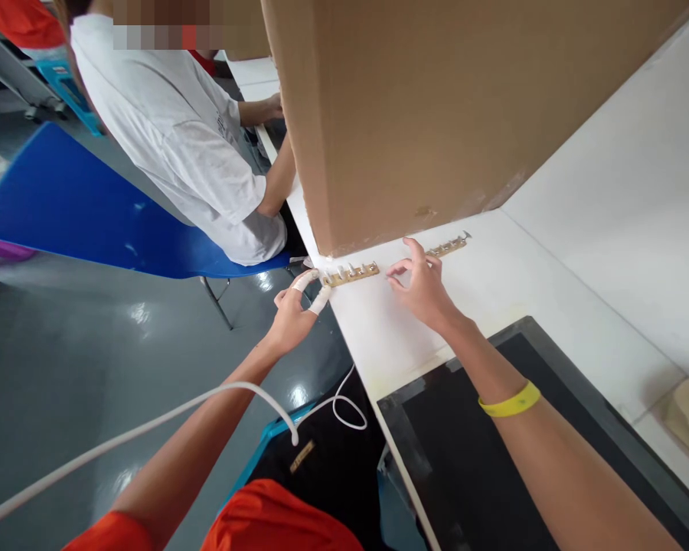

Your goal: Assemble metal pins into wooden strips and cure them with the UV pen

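A narrow brass-coloured strip point(353, 275) with several upright silvery metal pieces lies across the white tabletop near its left edge. My left hand point(295, 312), with white coverings on its thumb and index finger, pinches the strip's left end. Just past the other end hovers my right hand point(423, 289). Its fingers are bent and apart, with nothing visible between them. Behind this hand a second, similar strip point(452, 245) lies on the table, partly hidden by the fingers.
A large cardboard box point(436, 115) stands right behind the strips. Nearer me is a black mat point(528, 398) with a grey border. A white cable point(177, 402) crosses my left forearm. At the left, a co-worker in a white shirt point(172, 130) sits on a blue chair point(80, 207).
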Demonstrator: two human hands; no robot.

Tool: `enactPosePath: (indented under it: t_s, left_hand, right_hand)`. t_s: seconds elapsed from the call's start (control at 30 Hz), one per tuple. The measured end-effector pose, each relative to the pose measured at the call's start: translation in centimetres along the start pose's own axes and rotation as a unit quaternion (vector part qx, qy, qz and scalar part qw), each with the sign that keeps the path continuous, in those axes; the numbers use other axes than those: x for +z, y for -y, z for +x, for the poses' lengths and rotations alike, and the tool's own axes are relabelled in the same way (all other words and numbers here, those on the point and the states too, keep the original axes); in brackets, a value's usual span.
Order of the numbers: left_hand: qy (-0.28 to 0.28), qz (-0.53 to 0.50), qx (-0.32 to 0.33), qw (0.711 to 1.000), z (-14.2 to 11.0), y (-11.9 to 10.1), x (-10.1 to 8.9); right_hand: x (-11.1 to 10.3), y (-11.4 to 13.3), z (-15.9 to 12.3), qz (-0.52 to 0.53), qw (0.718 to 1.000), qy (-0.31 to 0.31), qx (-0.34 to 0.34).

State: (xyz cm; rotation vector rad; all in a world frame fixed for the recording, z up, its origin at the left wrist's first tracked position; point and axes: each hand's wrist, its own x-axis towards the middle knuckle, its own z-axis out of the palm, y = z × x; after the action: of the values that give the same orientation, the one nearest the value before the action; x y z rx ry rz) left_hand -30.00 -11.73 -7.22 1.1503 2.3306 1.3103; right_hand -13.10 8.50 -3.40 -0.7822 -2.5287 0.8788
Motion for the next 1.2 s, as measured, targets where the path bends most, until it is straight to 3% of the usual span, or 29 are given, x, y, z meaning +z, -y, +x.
enactPosePath:
  t_s: [0.23,0.47,1.0,1.2]
  left_hand:
    - [0.009,-0.02,0.025,0.999,0.1,0.3,0.0]
    - [0.015,-0.024,0.035,0.999,0.2,0.5,-0.1]
    - [0.023,-0.03,0.04,0.998,0.2,0.7,-0.1]
    - [0.004,-0.035,0.053,0.998,0.5,1.0,-0.3]
  right_hand:
    - [-4.0,0.2,0.9,0.002,0.99,0.124,0.065]
    - [-4.7,-0.5,2.5,-0.011,0.966,0.235,0.109]
    - [-4.5,-0.4,1.7,-0.026,0.981,0.178,0.071]
    - [-7.1,-0.3,-0.9,-0.035,0.986,0.142,0.084]
